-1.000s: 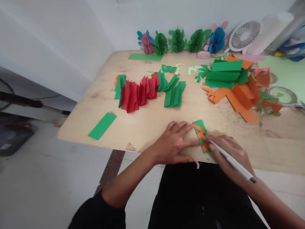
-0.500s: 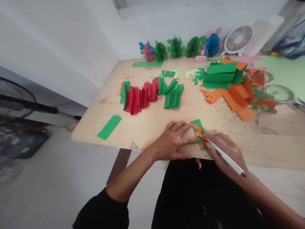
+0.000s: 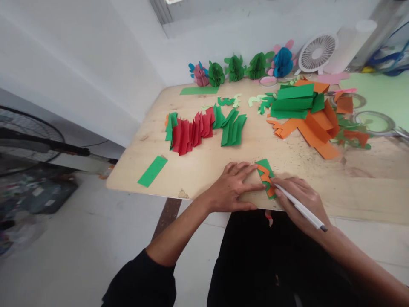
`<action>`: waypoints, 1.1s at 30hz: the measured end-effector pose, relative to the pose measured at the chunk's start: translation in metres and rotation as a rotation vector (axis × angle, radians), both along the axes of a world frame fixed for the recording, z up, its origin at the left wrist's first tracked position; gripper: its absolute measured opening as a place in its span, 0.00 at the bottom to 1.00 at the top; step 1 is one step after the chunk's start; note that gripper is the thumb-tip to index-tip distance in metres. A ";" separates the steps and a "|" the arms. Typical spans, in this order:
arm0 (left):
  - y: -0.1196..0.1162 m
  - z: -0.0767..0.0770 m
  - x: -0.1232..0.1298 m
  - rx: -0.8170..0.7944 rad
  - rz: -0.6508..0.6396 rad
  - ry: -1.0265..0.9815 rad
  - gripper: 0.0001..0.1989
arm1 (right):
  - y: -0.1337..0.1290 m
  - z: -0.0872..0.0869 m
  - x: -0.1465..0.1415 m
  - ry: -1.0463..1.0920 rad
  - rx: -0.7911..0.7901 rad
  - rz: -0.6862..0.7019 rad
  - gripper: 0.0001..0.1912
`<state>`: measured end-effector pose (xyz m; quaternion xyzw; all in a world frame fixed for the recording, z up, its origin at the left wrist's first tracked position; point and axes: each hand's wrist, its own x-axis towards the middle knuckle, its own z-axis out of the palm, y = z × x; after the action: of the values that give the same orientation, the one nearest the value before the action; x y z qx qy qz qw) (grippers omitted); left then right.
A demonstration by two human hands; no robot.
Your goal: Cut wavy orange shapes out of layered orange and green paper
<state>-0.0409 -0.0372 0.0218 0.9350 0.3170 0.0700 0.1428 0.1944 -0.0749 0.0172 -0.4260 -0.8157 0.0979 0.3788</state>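
My left hand (image 3: 234, 187) lies flat near the table's front edge, fingers spread, its fingertips pressing on an orange wavy paper cutout (image 3: 263, 174). Beneath that cutout is a green paper strip (image 3: 264, 163), partly covered by it. My right hand (image 3: 302, 202) is closed round a white pen (image 3: 300, 207), whose tip points at the right edge of the cutout; the fingers hide the exact contact. Further left, a loose green paper strip (image 3: 152, 171) rests on the wood.
Folded red paper (image 3: 191, 130) and folded green paper (image 3: 234, 128) stand mid-table. A pile of green strips (image 3: 294, 102) and orange strips (image 3: 316, 132) lies to the right, near a tape roll (image 3: 375, 123). Paper figures (image 3: 235, 68) and a white fan (image 3: 318, 53) line the wall.
The view has shifted slightly, so the table's left side appears a little further right. Both hands keep nearly the same place on the paper, the pen still in my right hand.
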 end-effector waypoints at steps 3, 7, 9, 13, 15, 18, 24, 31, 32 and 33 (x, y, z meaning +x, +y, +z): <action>0.000 0.000 0.000 0.000 0.005 0.001 0.30 | 0.000 0.001 0.000 0.010 0.004 -0.022 0.10; 0.000 -0.001 0.000 0.001 0.004 -0.002 0.30 | -0.002 0.002 0.001 0.002 0.014 -0.063 0.11; 0.000 -0.001 0.000 -0.002 0.002 -0.003 0.30 | -0.002 0.002 0.001 -0.008 0.016 -0.068 0.11; 0.000 -0.002 0.000 -0.008 0.009 -0.003 0.31 | -0.002 0.001 0.001 -0.023 0.023 -0.057 0.10; 0.000 -0.002 0.001 -0.008 0.013 -0.005 0.31 | -0.001 -0.001 0.002 -0.029 0.026 -0.048 0.10; 0.000 -0.003 0.001 -0.001 0.018 -0.010 0.31 | -0.001 -0.002 0.002 -0.037 0.021 -0.040 0.11; -0.001 -0.004 0.000 0.008 0.014 -0.017 0.31 | -0.002 0.001 0.001 -0.037 0.046 -0.055 0.12; -0.001 -0.005 -0.001 0.023 0.014 -0.027 0.32 | -0.001 -0.002 0.001 -0.050 0.079 -0.030 0.12; -0.001 -0.005 -0.001 0.025 0.014 -0.028 0.33 | -0.001 -0.003 0.001 -0.056 0.078 -0.023 0.12; -0.001 -0.005 -0.001 0.028 0.014 -0.029 0.33 | -0.001 -0.003 0.001 -0.061 0.077 -0.019 0.12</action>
<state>-0.0417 -0.0381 0.0167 0.9334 0.3207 0.0890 0.1340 0.1954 -0.0761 0.0142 -0.4216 -0.8261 0.0499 0.3707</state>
